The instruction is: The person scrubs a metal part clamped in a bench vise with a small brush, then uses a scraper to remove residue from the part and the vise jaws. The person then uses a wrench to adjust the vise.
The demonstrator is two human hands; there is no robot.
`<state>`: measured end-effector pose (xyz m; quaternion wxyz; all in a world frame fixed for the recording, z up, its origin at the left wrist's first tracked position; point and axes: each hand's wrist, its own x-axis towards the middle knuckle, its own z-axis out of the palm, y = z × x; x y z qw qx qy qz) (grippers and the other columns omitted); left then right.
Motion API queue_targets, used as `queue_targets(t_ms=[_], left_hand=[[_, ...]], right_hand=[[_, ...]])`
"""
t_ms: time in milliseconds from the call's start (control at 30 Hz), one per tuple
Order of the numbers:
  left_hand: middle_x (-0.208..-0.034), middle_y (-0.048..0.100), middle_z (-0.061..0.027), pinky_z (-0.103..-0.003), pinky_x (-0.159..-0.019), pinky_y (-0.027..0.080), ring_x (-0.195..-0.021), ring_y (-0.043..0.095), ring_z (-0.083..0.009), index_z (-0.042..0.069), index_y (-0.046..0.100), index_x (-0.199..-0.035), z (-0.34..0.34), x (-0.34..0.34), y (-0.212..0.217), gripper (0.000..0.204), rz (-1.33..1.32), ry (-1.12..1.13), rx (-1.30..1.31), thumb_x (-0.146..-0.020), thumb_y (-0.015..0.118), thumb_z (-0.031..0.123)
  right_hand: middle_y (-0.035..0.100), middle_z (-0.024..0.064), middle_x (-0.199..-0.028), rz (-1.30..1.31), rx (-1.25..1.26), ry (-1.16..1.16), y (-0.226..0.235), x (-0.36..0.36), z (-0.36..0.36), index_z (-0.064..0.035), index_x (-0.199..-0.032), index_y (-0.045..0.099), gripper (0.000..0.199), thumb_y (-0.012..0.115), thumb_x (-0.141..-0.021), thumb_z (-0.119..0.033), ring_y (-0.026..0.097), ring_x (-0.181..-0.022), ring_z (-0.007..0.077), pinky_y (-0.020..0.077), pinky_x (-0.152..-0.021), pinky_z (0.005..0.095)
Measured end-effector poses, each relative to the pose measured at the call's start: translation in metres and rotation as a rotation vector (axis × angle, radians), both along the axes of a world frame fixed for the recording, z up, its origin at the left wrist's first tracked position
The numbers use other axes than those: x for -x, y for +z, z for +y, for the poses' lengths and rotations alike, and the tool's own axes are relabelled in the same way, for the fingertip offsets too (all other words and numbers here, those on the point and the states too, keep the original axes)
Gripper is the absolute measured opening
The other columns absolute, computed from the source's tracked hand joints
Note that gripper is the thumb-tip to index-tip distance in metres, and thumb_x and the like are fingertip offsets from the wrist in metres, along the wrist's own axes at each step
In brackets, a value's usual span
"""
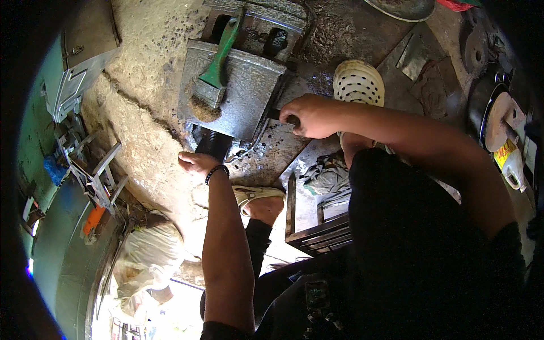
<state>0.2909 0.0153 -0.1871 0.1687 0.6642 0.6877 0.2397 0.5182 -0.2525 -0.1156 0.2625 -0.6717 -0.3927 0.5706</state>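
A heavy grey metal block, wet or oily on top, looks like part of a large vise [249,105] and lies on the floor ahead of me. On its top rests a paintbrush with a green handle [225,51], bristles toward me. A dark threaded screw [213,143] comes out of the near end. My left hand [197,163] is at the near end of that screw, fingers curled; their grip is mostly hidden. Beside the block's right edge, my right hand [310,116] is closed around something dark I cannot make out.
My feet in pale clogs [358,84] stand close to the block. A dark metal frame [317,232] with grey cloth [328,174] sits near my knees. Metal pieces, a pan and a yellow-labelled bottle [510,161] lie right. Metal scraps and a white sack [150,255] lie left.
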Motion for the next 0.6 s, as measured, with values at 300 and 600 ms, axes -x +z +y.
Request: queue_targets(t_ms=[300,600], left_hand=[[-0.116,0.058,-0.0264,-0.052,-0.099,0.043,-0.108,0.055,-0.0396,-0.007,0.059,-0.117,-0.040,0.019,0.029,0.046,-0.002,-0.428,-0.351,-0.102,0.054,0.036],[-0.105,0.068,-0.0210,-0.044,-0.078,0.054,-0.094,0.069,-0.0328,-0.001,0.056,-0.132,-0.189,-0.002,0.060,0.042,0.121,-0.690,0.565,-0.097,0.057,0.022]], right_hand=[[0.069,0.0137,-0.118,0.445,0.061,-0.211,-0.004,-0.026,-0.035,-0.0129,-0.118,0.073,0.039,0.053,-0.085,-0.015,0.062,-0.109,0.0258,0.0468,-0.096,0.0359],[0.068,0.0164,-0.115,0.003,-0.374,0.044,-0.007,-0.029,-0.035,-0.0110,-0.117,0.070,0.038,0.060,-0.081,-0.002,0.063,-0.111,0.0344,0.0488,-0.096,0.0422]])
